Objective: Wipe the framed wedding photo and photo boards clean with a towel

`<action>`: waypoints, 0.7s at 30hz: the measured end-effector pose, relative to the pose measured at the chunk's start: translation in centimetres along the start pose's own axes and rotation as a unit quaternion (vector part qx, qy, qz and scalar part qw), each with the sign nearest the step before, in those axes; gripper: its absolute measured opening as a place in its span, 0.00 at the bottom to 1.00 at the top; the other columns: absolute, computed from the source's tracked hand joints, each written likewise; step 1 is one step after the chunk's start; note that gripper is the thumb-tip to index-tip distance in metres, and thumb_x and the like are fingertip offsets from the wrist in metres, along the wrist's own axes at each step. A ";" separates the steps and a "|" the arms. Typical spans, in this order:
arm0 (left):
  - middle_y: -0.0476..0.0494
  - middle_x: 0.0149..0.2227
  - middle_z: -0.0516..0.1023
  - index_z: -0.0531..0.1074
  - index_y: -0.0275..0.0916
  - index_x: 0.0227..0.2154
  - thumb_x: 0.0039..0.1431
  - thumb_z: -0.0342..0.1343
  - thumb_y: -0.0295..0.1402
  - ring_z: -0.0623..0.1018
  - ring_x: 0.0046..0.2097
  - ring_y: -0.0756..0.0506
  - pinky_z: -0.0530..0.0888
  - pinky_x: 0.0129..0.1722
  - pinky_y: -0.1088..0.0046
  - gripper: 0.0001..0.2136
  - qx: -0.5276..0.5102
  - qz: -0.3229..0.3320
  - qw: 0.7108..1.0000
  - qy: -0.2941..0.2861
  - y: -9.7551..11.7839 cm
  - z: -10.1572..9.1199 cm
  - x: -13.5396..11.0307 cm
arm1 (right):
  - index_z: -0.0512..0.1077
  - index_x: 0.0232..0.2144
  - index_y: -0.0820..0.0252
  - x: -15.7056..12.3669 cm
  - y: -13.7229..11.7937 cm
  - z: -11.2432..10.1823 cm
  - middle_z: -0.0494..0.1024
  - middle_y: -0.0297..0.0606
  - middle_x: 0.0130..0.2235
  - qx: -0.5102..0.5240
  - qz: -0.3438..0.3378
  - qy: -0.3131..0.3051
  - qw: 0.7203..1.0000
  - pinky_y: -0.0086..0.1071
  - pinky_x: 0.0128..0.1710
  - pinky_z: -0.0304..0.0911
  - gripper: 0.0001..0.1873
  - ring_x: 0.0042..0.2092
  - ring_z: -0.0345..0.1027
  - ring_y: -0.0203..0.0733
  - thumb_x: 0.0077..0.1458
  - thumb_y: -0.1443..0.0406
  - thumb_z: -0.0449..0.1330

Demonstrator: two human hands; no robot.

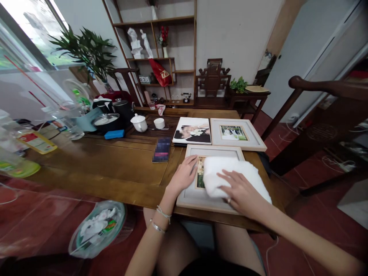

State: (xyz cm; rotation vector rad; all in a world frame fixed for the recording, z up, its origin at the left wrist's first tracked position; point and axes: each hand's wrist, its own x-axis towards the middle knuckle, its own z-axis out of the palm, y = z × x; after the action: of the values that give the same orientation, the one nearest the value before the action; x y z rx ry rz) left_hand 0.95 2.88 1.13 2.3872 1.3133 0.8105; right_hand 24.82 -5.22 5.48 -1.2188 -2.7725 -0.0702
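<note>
The light-wood picture frame [189,197] lay flat at the near edge of the brown wooden bench [115,165], its inset photo [200,184] partly in view. The left hand [184,176] rested along the frame's left side, fingers extended and close together. The right hand [240,191] lay on a thick white cloth [250,174], fingers spread over its top; whether the thumb pinched the fabric could not be determined. The cloth covered much of the frame's right half and ran past its right rim. Just beyond the frame lay a portrait panel [198,134], with a second framed photo [233,132] to the panel's right. A dark blue phone [161,150] lay left of the frame. Farther left and beyond were a white teapot [139,124] and a small white cup [159,123]. A waste bin [123,214] stood on the floor, left of the frame and lower.
</note>
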 end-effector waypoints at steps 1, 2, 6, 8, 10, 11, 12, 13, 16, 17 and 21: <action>0.36 0.60 0.65 0.62 0.37 0.57 0.66 0.42 0.34 0.62 0.63 0.42 0.64 0.61 0.57 0.19 0.000 -0.003 1.000 -0.001 0.0 0.0 0.0 | 0.73 0.44 0.57 -0.7 -1.1 -0.1 0.64 0.47 0.61 0.020 -0.019 -0.004 1.000 0.56 0.57 0.51 0.19 0.62 0.52 0.60 0.47 0.71 0.60; 0.36 0.59 0.65 0.62 0.37 0.57 0.66 0.42 0.33 0.63 0.62 0.42 0.64 0.61 0.57 0.19 0.000 -0.005 1.000 -0.001 0.0 0.0 0.1 | 0.74 0.43 0.56 -1.3 -2.0 -0.2 0.63 0.46 0.61 0.036 -0.036 -0.005 0.999 0.57 0.57 0.51 0.18 0.62 0.51 0.60 0.47 0.70 0.60; 0.36 0.58 0.66 0.63 0.37 0.56 0.67 0.39 0.33 0.64 0.62 0.42 0.64 0.60 0.56 0.18 -0.006 -0.005 1.000 0.005 -0.2 0.1 0.1 | 0.74 0.43 0.56 -1.9 -2.5 -0.2 0.63 0.45 0.61 0.049 -0.055 0.010 0.997 0.54 0.57 0.52 0.18 0.62 0.52 0.59 0.46 0.70 0.60; 0.36 0.59 0.66 0.62 0.38 0.56 0.67 0.39 0.33 0.64 0.62 0.43 0.64 0.60 0.56 0.18 -0.007 -0.002 1.000 0.006 -0.2 0.1 0.1 | 0.73 0.45 0.57 -0.9 -0.7 0.0 0.64 0.46 0.60 0.026 -0.027 0.017 0.999 0.52 0.57 0.53 0.21 0.61 0.54 0.57 0.47 0.72 0.59; 0.36 0.59 0.66 0.62 0.38 0.57 0.67 0.39 0.33 0.63 0.62 0.42 0.64 0.61 0.55 0.18 -0.005 0.000 1.000 0.004 -0.1 0.1 0.0 | 0.72 0.47 0.58 0.6 1.7 0.1 0.65 0.48 0.60 -0.018 0.014 0.026 0.999 0.52 0.57 0.53 0.22 0.61 0.55 0.57 0.48 0.73 0.58; 0.36 0.59 0.65 0.62 0.38 0.57 0.67 0.39 0.33 0.63 0.62 0.42 0.64 0.61 0.55 0.18 -0.003 0.000 1.000 0.003 -0.1 0.1 0.0 | 0.72 0.47 0.59 1.5 2.9 0.2 0.65 0.49 0.60 -0.042 0.035 0.032 0.998 0.53 0.57 0.52 0.22 0.61 0.54 0.58 0.49 0.74 0.57; 0.36 0.59 0.65 0.62 0.38 0.57 0.67 0.40 0.33 0.63 0.62 0.42 0.64 0.61 0.55 0.18 -0.001 0.001 1.000 0.001 -0.1 0.0 0.0 | 0.72 0.48 0.60 2.3 4.0 0.2 0.64 0.49 0.60 -0.065 0.055 0.039 0.996 0.55 0.58 0.50 0.21 0.61 0.54 0.59 0.49 0.74 0.57; 0.36 0.59 0.65 0.62 0.38 0.57 0.66 0.40 0.32 0.63 0.62 0.42 0.64 0.61 0.55 0.18 0.001 0.002 1.000 0.000 -0.1 0.0 0.0 | 0.72 0.48 0.60 3.1 4.9 0.3 0.63 0.50 0.61 -0.084 0.073 0.046 0.993 0.57 0.59 0.48 0.22 0.62 0.52 0.60 0.50 0.74 0.57; 0.37 0.59 0.65 0.63 0.38 0.56 0.66 0.41 0.32 0.63 0.62 0.42 0.65 0.60 0.56 0.18 0.002 0.005 1.000 0.001 -0.1 0.0 0.0 | 0.71 0.49 0.59 4.7 5.9 0.4 0.58 0.47 0.64 -0.104 0.093 0.047 0.989 0.62 0.59 0.42 0.23 0.64 0.45 0.63 0.48 0.73 0.58; 0.37 0.59 0.65 0.63 0.38 0.56 0.66 0.41 0.31 0.63 0.62 0.42 0.65 0.60 0.56 0.18 0.002 0.006 1.000 0.002 -0.1 0.1 0.0 | 0.71 0.49 0.59 4.8 5.6 0.4 0.57 0.46 0.64 -0.099 0.087 0.037 0.991 0.62 0.59 0.42 0.24 0.65 0.43 0.64 0.48 0.74 0.58; 0.37 0.59 0.66 0.64 0.38 0.56 0.66 0.41 0.30 0.64 0.62 0.42 0.65 0.60 0.56 0.18 0.005 0.013 1.000 0.008 -0.3 0.3 0.0 | 0.72 0.49 0.57 3.3 1.8 -0.3 0.60 0.45 0.63 -0.025 0.049 -0.026 0.998 0.60 0.59 0.44 0.25 0.65 0.44 0.63 0.48 0.75 0.57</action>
State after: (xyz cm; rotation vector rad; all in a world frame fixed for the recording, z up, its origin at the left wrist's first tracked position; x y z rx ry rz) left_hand 0.89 3.08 0.74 2.4139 1.2986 0.8351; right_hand 23.95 -1.62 6.13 -1.3846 -2.7657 -0.1011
